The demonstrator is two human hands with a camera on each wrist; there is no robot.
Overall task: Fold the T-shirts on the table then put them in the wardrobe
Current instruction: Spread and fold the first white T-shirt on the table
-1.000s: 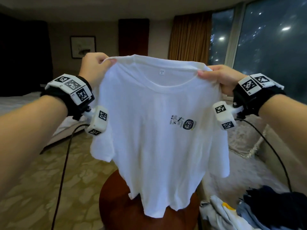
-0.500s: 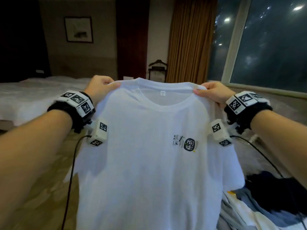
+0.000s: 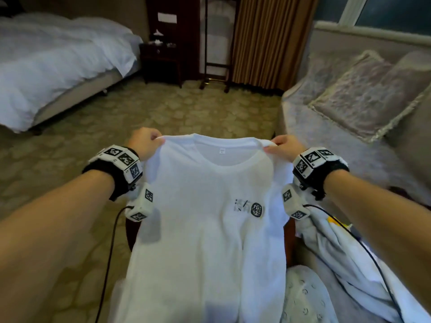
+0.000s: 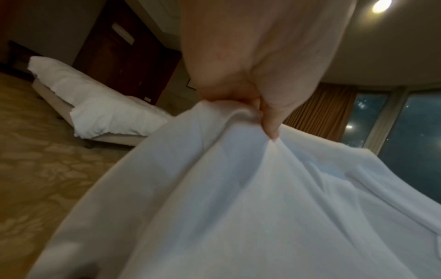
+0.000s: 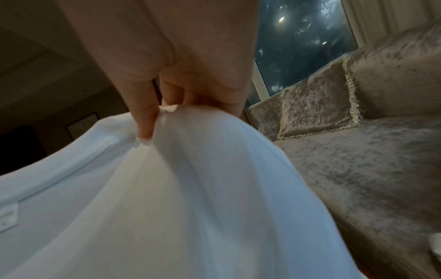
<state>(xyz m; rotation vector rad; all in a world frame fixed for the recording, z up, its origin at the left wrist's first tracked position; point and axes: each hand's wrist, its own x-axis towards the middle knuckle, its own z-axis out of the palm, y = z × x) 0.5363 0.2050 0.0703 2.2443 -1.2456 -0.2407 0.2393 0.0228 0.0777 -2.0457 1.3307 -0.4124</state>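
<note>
T-shirt [image 3: 200, 229] lengthwise, collar pointing away

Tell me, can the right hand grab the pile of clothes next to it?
Probably not right now. The right hand is busy pinching the white shirt by its shoulder, as the left hand does. The pile lies just under that forearm, unblocked, so it could once the shirt is let go.
</note>
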